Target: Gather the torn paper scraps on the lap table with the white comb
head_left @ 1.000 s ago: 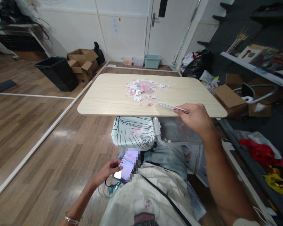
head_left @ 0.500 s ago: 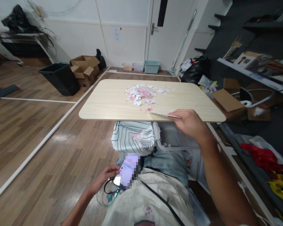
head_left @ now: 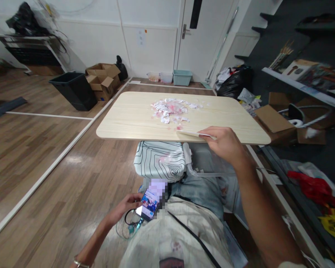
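A pale wooden table [head_left: 128,119] carries a heap of torn paper scraps [head_left: 171,108] toward its far middle. At the near edge, the right hand [head_left: 226,143] pinches a thin white strip [head_left: 191,133] lying flat just near of the scraps. Low at the near left, the left hand [head_left: 125,209] clasps a phone [head_left: 149,208].

Cluttered studio or workroom: wood floor, cardboard boxes [head_left: 102,80], black bin [head_left: 74,89], shelf with brushes [head_left: 281,57], bare table [head_left: 128,119].

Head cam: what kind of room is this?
Probably a studio or workshop doubling as storage: a lone wooden table with torn paper scraps, cardboard boxes by the wall, and a shelf holding paintbrushes on the right.
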Available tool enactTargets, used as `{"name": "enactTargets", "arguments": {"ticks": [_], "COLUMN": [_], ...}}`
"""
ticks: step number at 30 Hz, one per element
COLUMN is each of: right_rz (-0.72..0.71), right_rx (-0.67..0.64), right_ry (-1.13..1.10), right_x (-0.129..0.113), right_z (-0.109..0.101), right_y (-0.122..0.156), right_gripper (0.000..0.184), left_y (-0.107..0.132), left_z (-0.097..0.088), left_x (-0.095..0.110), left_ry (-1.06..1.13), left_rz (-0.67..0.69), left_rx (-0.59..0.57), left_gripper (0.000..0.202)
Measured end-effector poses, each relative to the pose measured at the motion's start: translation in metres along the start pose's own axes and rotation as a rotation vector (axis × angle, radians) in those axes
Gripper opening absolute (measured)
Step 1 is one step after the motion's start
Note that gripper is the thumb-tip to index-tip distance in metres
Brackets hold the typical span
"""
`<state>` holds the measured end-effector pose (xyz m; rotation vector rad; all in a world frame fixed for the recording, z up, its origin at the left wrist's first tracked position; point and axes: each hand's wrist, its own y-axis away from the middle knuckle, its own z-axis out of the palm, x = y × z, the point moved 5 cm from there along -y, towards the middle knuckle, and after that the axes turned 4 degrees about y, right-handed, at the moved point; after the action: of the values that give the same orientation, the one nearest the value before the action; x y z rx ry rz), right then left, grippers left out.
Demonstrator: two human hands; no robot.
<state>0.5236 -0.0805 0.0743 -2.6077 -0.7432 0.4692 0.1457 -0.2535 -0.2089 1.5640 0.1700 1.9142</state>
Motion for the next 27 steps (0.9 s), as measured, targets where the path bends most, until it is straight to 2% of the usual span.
{"name": "enactTargets", "arguments": {"ticks": [7, 10, 15, 18, 21, 27], "right_rz": [0.026, 0.038, 0.101, 0.144, 0.177, 0.225], "right_rx": [-0.025, -0.029, -0.008, -0.006, -0.022, -0.042], "right_ry": [0.008, 0.003, 0.006, 0.029, 0.008, -0.040], "right_x": [0.002, 0.003, 0.016, 0.028, 0.036, 0.038], "right_z": [0.000, -0.003, -0.015, -0.022, -0.022, -0.019], "right_y": [0.002, 0.005, 0.009, 0.011, 0.012, 0.012], "right_gripper": [0.030, 0.030, 0.028, 0.026, 0.024, 0.023], "left_y": [-0.010, -0.009, -0.005, -0.005, -0.005, -0.006], "left_z": [-0.007, -0.005, -0.006, -0.004, -0.001, -0.001], "left_x": [-0.016, -0.014, -0.009, -0.014, -0.019, -0.020], "left_ry": [-0.088, -0.107, -0.080, -0.076, -0.099, -0.125], "left_rz": [0.045, 0.047, 0.057, 0.054, 0.063, 0.043], "left_rx": [-0.073, -0.081, -0.054, -0.100, -0.141, -0.183], "left_gripper": [0.061, 0.063, 0.055, 0.056, 0.065, 0.065]}}
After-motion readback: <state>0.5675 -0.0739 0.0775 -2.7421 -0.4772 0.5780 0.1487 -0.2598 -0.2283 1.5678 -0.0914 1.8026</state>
